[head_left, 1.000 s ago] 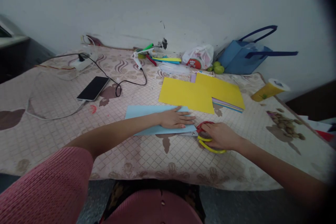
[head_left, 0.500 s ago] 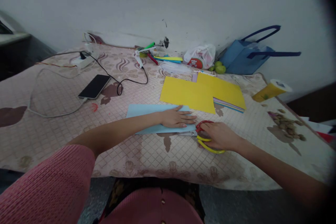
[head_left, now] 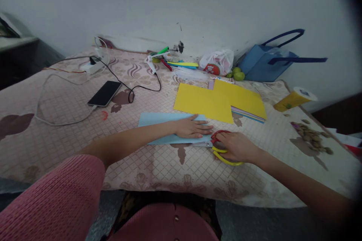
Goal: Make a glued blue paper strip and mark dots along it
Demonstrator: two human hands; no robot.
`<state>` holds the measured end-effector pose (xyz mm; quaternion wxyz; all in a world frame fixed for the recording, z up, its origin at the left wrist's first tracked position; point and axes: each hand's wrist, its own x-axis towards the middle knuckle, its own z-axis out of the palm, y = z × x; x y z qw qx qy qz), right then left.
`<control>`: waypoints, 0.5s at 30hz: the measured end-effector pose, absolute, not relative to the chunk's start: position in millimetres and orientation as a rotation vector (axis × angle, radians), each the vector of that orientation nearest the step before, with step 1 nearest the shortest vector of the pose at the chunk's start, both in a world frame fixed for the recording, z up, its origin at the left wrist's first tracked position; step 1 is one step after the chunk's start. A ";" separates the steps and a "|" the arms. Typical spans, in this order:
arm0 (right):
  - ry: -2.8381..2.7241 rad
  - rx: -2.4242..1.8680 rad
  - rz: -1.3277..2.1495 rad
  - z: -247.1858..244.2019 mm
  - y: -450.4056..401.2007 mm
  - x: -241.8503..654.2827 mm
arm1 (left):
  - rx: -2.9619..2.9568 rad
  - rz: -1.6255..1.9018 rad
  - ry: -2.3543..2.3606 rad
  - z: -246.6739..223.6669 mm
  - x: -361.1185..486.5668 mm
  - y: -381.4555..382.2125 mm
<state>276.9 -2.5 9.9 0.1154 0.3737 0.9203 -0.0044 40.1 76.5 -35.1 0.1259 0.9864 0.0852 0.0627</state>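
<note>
A light-blue rectangular sheet of paper (head_left: 157,118) is laid on a pale, diamond-patterned tablecloth (head_left: 141,165). Its right part is pressed down by the left hand (head_left: 189,127), which is flat and grasps nothing, with the fingers spread. At the sheet's near right corner, a pair of scissors with red and yellow handles (head_left: 229,162) is grasped in the right hand (head_left: 240,147). The metal blades (head_left: 200,144) are partly hidden at the near edge of the sheet, so whether the paper lies between them cannot be told.

For a clean cut, the sheet is best pinned close to the cutting line, with fingertips well clear of the blades. The scissors should be held level and closed in long, smooth strokes, and the tablecloth should be watched so that it is not caught.

Beyond the sheet, a red label (head_left: 212,69) with pale marks is seen on a white plastic bag (head_left: 225,60), too small to be read. No brand can be made out on the black-screened phone (head_left: 104,93) to the sheet's far left.
</note>
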 end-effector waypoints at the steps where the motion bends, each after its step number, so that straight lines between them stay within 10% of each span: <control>1: 2.689 1.101 -0.015 10.0 -2.7 275.0 | 2.877 0.191 0.242 -35.9 40.3 76.9; 15: 2.649 1.105 -0.060 7.0 -0.4 272.4 | 2.841 0.094 0.280 -31.3 40.0 75.7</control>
